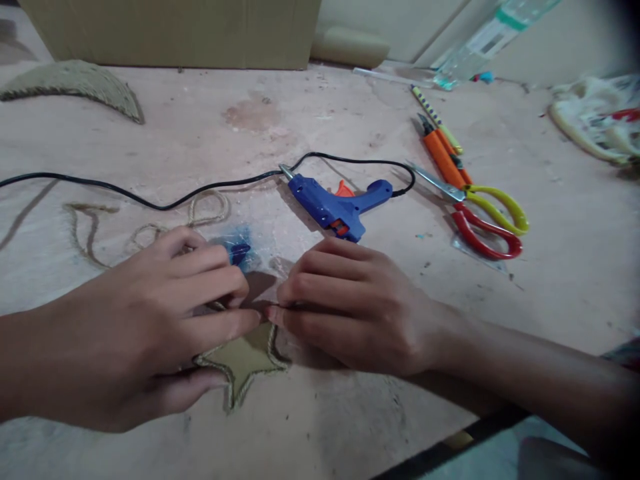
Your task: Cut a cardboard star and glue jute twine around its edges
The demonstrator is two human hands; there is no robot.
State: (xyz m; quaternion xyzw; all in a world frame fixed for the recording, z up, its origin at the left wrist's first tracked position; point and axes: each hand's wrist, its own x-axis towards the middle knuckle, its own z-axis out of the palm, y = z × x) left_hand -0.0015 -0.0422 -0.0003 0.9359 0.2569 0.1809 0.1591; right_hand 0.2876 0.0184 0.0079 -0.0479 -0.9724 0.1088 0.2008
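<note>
A cardboard star (245,357) edged with twisted cord lies under my hands near the table's front. My left hand (170,320) has its fingers bent round the star's left and upper part, with the thumb at its left point. My right hand (350,300) is closed in a pinch at the star's top, its fingertips almost touching my left index finger. What the right fingertips pinch is hidden. Loose cord (207,219) curls behind my left hand. Just beyond both hands, a blue glue gun (333,203) lies on its side.
Scissors (465,197), an orange cutter (444,157) and a dotted pen (436,120) lie right of the glue gun. A black cable (165,205) crosses the table (340,433). Behind are a cord-covered crescent (75,81), a cardboard box (175,33) and a plastic bottle (493,40).
</note>
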